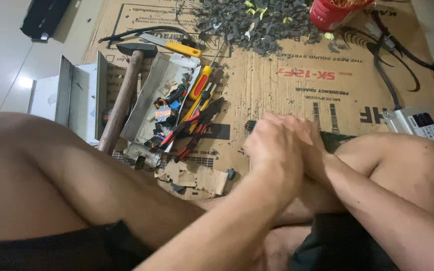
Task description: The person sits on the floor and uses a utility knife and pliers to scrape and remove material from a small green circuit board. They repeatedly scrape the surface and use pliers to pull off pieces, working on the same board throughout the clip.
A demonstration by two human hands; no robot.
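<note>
Cardboard sheet (287,95) under everything. Opened metal casing (149,95) sits left, circuit board (169,113) exposed, hammer (124,95) beside it. Heap of dark scraps (257,22) at top, by the red bucket (335,12): much stripping looks done. Pliers (197,128) idle. Your left hand (272,150) and right hand (305,143) are clasped together, curled around something small; can't tell what, it's hidden.

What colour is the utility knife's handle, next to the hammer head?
Yellow: the utility knife shows clearly in the head view.
</note>
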